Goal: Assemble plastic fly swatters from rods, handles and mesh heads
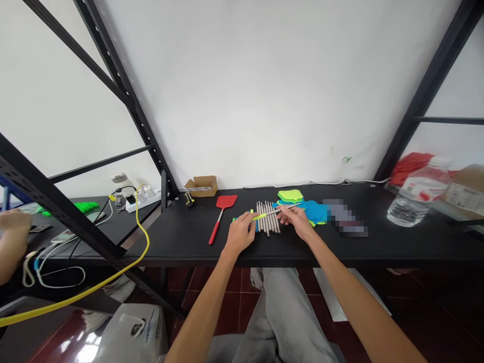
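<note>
My left hand (241, 233) is closed on a yellow-green handle (259, 217) above the black table (181, 237). My right hand (297, 222) pinches a thin silver rod (289, 206), which lines up with that handle; whether the two are joined I cannot tell. Below and between my hands lies a row of several silver rods (269, 224). More coloured handles are partly hidden by my left hand. Just beyond my right hand are yellow-green fly swatter heads (291, 195) and blue fly swatter heads (315, 210), piled up. A red fly swatter (223, 212) lies left of my left hand.
A small open cardboard box (202, 186) and a yellow-black tape measure (189, 200) sit at the back left. On the right stands a large clear water bottle (418, 194). A yellow cable (145, 242) crosses the left side, where another person's hand (15, 222) shows.
</note>
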`<move>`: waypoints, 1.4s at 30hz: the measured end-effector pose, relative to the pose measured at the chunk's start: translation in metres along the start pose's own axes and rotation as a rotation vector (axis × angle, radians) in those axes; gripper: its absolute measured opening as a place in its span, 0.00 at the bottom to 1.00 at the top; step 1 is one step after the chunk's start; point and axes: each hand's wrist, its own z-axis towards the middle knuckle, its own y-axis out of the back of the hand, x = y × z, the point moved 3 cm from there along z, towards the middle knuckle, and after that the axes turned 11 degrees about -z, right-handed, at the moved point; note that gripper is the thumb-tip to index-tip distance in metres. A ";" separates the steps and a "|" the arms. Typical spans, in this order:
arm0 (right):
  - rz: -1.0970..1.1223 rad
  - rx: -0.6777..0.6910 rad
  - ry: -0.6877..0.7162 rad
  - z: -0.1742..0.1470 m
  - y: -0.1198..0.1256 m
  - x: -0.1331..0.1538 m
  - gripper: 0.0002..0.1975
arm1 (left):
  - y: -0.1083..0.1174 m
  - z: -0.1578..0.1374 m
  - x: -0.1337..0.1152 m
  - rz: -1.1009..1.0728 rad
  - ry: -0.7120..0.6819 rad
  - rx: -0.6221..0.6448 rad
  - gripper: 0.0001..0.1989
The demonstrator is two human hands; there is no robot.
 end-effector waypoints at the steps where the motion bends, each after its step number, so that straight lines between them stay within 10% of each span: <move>1: 0.026 -0.023 -0.012 0.000 0.001 -0.001 0.21 | 0.000 0.000 0.000 0.003 0.004 -0.001 0.16; 42: -0.007 -0.089 -0.002 0.001 0.003 -0.003 0.20 | -0.001 0.000 0.001 0.006 0.017 -0.008 0.15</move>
